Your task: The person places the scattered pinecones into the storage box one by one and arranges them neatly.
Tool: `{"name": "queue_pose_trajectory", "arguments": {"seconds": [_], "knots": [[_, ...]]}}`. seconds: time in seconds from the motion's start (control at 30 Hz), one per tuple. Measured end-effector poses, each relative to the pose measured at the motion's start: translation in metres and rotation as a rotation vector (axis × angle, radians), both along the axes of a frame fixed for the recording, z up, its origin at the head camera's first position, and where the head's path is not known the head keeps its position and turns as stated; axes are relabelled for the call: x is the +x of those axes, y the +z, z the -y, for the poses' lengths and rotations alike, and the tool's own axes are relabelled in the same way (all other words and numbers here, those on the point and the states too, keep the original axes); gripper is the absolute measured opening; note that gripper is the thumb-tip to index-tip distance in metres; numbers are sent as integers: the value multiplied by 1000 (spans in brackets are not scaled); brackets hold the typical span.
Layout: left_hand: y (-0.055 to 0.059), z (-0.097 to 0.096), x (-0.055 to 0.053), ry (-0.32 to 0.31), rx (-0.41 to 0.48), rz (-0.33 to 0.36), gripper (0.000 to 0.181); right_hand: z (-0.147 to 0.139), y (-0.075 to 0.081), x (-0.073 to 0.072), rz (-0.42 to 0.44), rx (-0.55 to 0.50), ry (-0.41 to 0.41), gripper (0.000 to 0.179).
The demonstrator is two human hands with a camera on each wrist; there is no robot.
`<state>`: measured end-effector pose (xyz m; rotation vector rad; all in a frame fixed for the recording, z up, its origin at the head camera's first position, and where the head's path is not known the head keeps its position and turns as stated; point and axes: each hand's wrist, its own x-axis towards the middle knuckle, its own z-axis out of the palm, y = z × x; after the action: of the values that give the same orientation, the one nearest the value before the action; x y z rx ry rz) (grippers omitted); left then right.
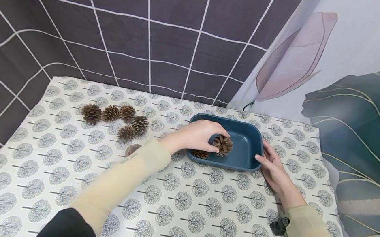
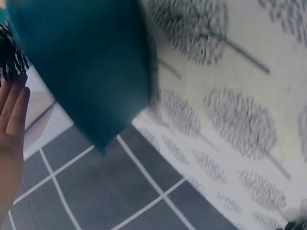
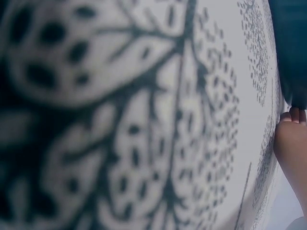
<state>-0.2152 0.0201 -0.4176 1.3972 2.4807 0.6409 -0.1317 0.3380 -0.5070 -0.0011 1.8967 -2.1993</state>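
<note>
In the head view my left hand (image 1: 202,133) holds a brown pine cone (image 1: 223,145) between thumb and fingers, over the left half of a dark blue rectangular box (image 1: 241,168). Another pine cone (image 1: 200,153) lies inside at the box's near left corner, partly covered by that hand. My right hand (image 1: 274,166) grips the right end of the box, thumb at the rim and fingers along the outer wall. The left wrist view shows the left fingers (image 2: 14,103) at the dark pine cone (image 2: 10,55), beside the box wall (image 2: 96,72).
Several pine cones (image 1: 111,113) sit in a loose group at the table's back left. A further cone (image 1: 132,149) lies by the left sleeve, partly hidden. A tree-print cloth (image 1: 181,199) covers the table. Dark grid fabric (image 1: 172,42) and a printed curtain (image 1: 359,119) hang behind and right.
</note>
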Motion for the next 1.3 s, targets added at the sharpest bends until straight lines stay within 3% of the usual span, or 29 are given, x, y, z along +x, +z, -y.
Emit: {"name": "queue_pose_trajectory", "arguments": {"seconds": [0.2, 0.5, 0.9, 1.3], "knots": [[-12, -7, 3, 8, -44, 33, 54, 0, 0, 0, 1, -2, -1, 73], [-20, -9, 2, 21, -86, 36, 55, -1, 1, 0, 2, -7, 2, 74], [-32, -7, -1, -47, -124, 37, 49, 0, 2, 0, 7, -4, 5, 74], [-30, 0, -1, -44, -130, 64, 51, 1, 0, -1, 7, -9, 0, 73]]}}
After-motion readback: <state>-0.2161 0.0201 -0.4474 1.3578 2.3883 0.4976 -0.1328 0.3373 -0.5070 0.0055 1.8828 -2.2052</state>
